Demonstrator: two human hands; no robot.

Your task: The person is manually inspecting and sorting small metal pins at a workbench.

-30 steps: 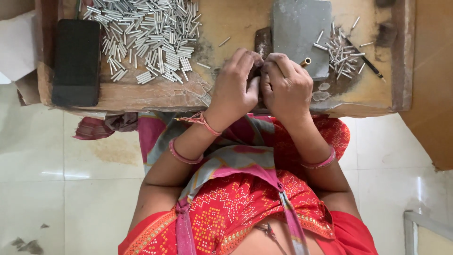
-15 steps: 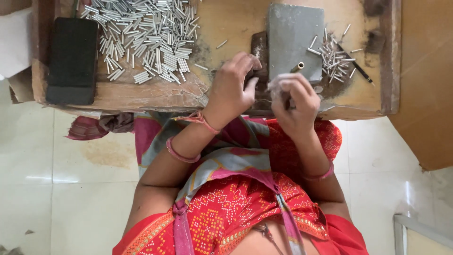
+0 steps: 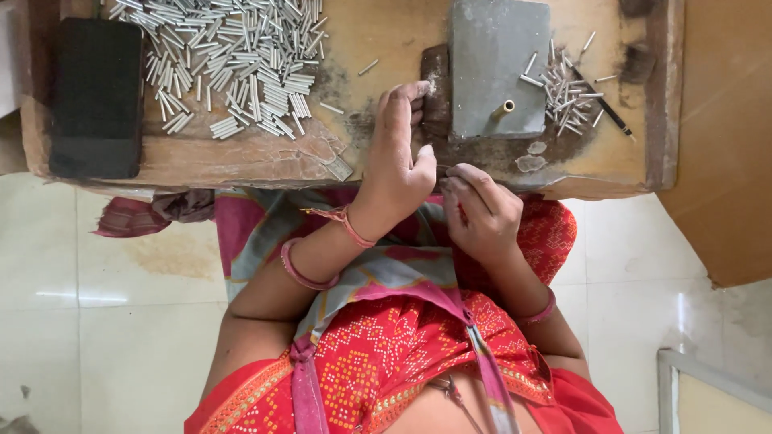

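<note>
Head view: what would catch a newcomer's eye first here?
The big heap of small silvery tubes at the wooden board's upper left, beside a black block. Then the left hand and right hand, close together at the board's near edge below a grey slab. What they pinch is too small to tell.

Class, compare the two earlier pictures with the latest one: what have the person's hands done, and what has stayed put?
The right hand drew back from the grey block toward the table edge; the left hand stays beside it, fingers raised. What the fingers pinch is unclear. The tube piles and black case are unchanged.
</note>
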